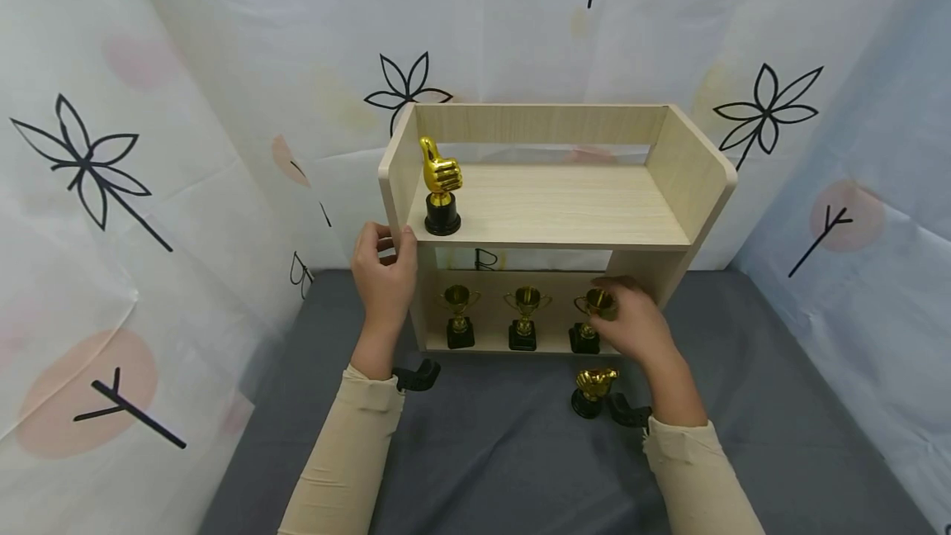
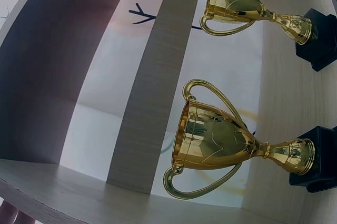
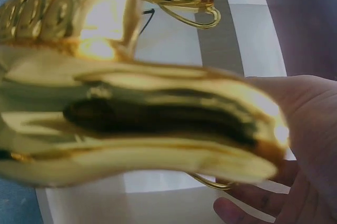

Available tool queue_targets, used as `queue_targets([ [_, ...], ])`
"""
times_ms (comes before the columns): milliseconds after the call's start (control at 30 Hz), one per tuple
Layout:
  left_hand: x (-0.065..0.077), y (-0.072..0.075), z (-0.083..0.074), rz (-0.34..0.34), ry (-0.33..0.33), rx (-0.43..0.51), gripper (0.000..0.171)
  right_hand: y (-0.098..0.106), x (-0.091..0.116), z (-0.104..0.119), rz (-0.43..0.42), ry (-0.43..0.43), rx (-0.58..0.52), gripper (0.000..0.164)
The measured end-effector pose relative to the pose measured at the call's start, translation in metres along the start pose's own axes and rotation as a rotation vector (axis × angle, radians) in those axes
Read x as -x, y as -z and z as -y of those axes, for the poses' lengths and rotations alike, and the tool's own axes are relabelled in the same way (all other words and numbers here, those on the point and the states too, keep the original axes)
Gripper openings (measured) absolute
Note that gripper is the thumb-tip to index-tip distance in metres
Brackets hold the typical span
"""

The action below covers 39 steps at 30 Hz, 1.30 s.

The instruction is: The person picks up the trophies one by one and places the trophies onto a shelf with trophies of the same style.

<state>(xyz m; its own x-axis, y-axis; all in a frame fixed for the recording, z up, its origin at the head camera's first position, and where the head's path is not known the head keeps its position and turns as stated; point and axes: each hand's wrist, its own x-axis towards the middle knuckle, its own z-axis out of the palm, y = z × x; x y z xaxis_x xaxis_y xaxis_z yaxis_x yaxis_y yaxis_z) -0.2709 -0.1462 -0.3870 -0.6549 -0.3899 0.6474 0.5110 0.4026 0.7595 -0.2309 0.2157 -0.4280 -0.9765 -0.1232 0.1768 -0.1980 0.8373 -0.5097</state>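
Note:
A small wooden shelf (image 1: 550,244) has two levels. On its lower level stand a left trophy cup (image 1: 458,316), a middle trophy cup (image 1: 525,316) and a right trophy cup (image 1: 584,338), gold on black bases. My right hand (image 1: 635,324) holds the right cup by its bowl, thumb in front and fingers behind. My left hand (image 1: 385,275) grips the front edge of the shelf's left side panel. A gold thumbs-up trophy (image 1: 442,180) stands at the upper level's left end. In the right wrist view another thumbs-up trophy (image 3: 142,118) hides most of the held cup.
That second thumbs-up trophy stands on the grey cloth (image 1: 490,452) before the shelf, close to my right wrist. Behind the shelf hangs a patterned white curtain (image 1: 312,48). The upper level's back board (image 1: 542,124) has a gap below it.

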Motion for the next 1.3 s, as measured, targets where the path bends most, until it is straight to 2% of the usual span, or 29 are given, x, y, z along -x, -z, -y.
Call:
queue_targets([
  [367,0.000,-0.002,0.001,-0.008,-0.013,-0.004,0.026,0.013,0.011,0.003,-0.051,0.036,-0.021,0.055],
  [633,0.000,-0.002,0.003,-0.008,-0.012,-0.001,0.025,0.021,0.018,0.006,-0.066,0.033,-0.029,0.056],
  [967,0.000,-0.001,0.002,-0.011,-0.010,0.000,0.025,0.028,0.028,0.011,-0.123,0.079,-0.031,0.053],
  [1300,0.001,-0.001,0.001,-0.016,-0.013,-0.003,0.025,0.029,0.039,0.015,-0.113,0.078,-0.029,0.052],
])
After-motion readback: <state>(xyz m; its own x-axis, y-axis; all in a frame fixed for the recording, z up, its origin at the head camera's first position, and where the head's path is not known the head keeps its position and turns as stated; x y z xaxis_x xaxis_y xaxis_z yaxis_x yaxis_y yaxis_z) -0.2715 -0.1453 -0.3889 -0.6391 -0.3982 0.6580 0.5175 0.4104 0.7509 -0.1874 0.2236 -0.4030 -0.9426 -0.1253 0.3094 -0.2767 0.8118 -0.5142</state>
